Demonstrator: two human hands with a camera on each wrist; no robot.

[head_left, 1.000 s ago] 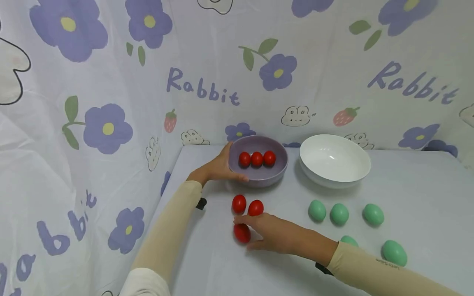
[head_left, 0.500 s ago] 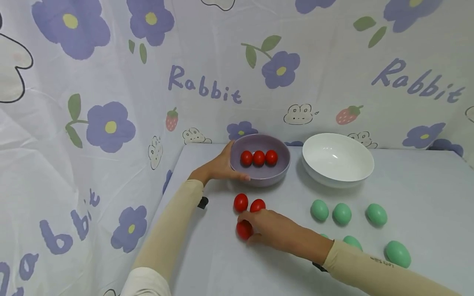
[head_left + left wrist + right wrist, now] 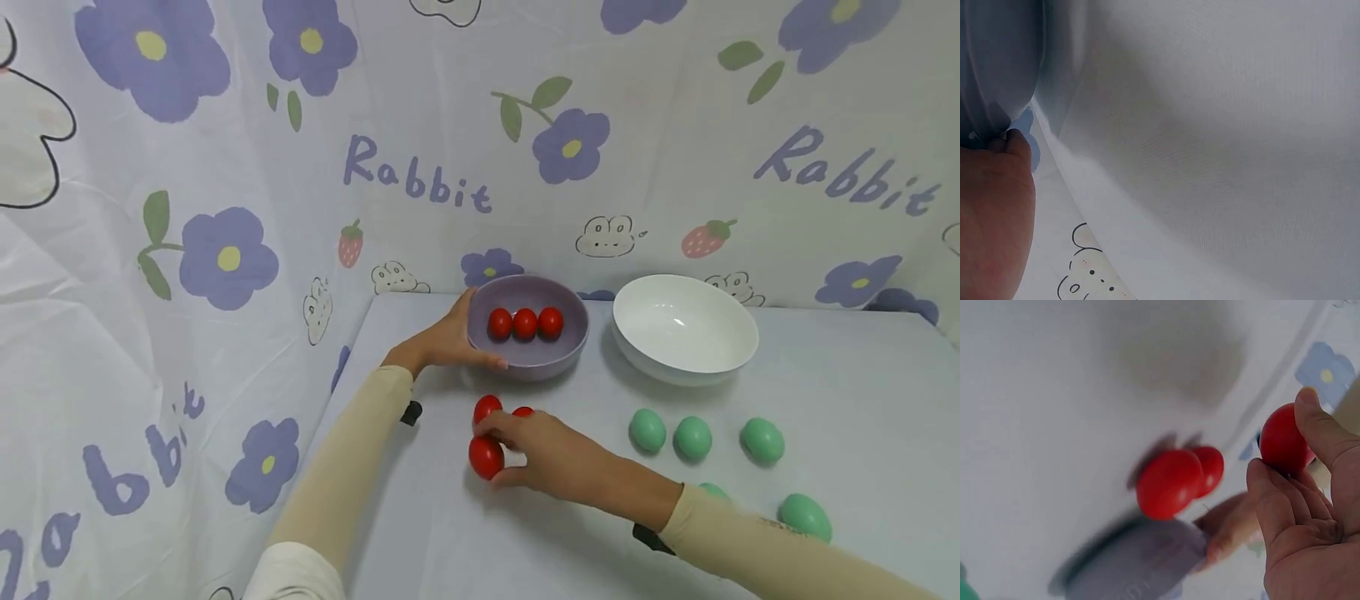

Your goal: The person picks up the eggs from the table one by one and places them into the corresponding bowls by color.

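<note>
In the head view my right hand point(image 3: 551, 458) pinches a red egg point(image 3: 486, 457) between thumb and fingers. The right wrist view shows that egg point(image 3: 1284, 439) raised off the table. Two other red eggs lie just beyond it: one red egg point(image 3: 487, 410) in plain sight, the other red egg point(image 3: 523, 412) partly behind my fingers. My left hand point(image 3: 448, 337) holds the left side of a purple bowl point(image 3: 528, 364), thumb along its front. Inside the bowl sit three red eggs point(image 3: 525, 324) in a row. Close up, the left wrist view has my fingers against the bowl point(image 3: 1004, 56).
A white bowl point(image 3: 684, 367) stands right of the purple one. Several green eggs point(image 3: 693, 438) lie scattered on the right of the pale table point(image 3: 427, 533); my right forearm covers part of that area. A printed cloth point(image 3: 420, 100) hangs behind and to the left.
My right hand has closed its thumb and fingers on the nearest red egg and lifted it slightly. The left hand stays at the purple bowl.
</note>
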